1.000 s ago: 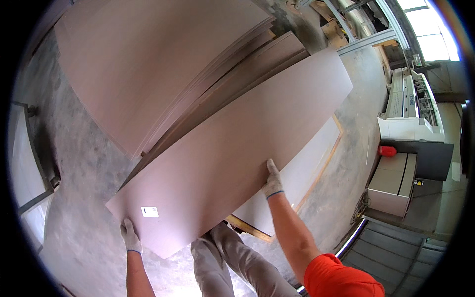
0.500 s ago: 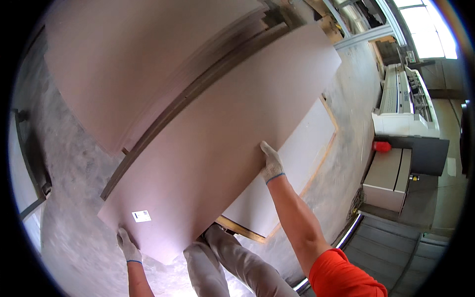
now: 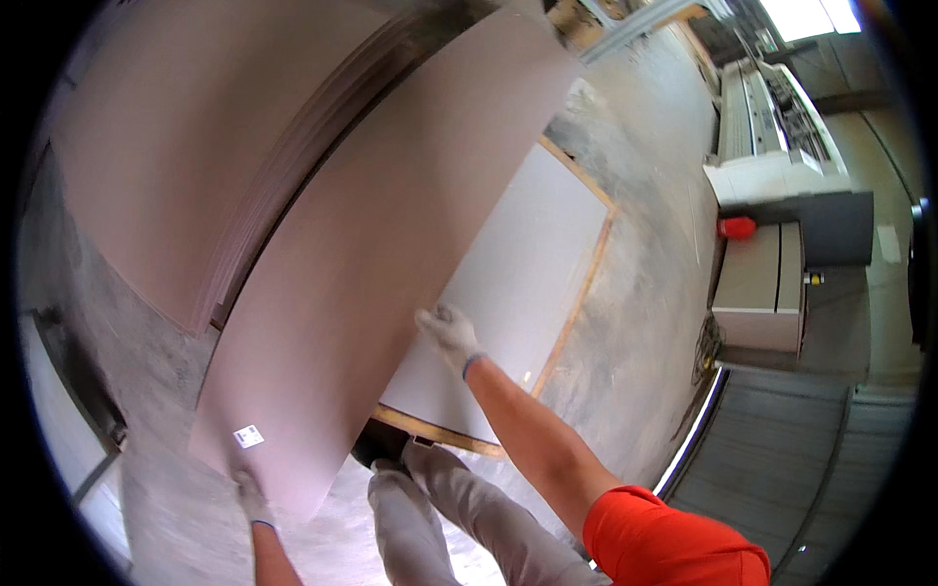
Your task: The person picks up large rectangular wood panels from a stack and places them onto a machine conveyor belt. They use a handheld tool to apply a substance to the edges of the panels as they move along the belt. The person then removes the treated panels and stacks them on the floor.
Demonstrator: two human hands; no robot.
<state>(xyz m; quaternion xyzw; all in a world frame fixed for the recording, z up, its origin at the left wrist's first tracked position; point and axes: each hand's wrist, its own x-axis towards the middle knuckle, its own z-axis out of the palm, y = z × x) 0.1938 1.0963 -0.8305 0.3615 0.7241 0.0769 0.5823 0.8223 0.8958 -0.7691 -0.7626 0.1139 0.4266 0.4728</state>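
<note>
A large brown board (image 3: 391, 195) slants across the middle, with a small white label (image 3: 248, 437) near its lower left corner. My left hand (image 3: 255, 498), in a white knit glove, grips the board's near short edge; the fingertips lie on its face. Along the long right edge, my gloved right hand (image 3: 449, 335) is closed on the board, its outline slightly blurred. Fingers on the underside are hidden. Beyond the held board, a stack of similar boards (image 3: 195, 146) shows its layered edges. A pale grey panel (image 3: 532, 254) with a wooden border lies partly beneath it.
Concrete floor (image 3: 645, 322) surrounds the boards. A white machine (image 3: 772, 127), a red object (image 3: 737, 228) and a boxy beige unit (image 3: 757, 283) stand at the right. Another panel edge (image 3: 59, 400) is at the far left. Metal framing (image 3: 645, 27) rises at the top.
The held board has shifted left in view, with both hands still on it. More of the pale panel shows at its right. The whole view has also turned slightly.
</note>
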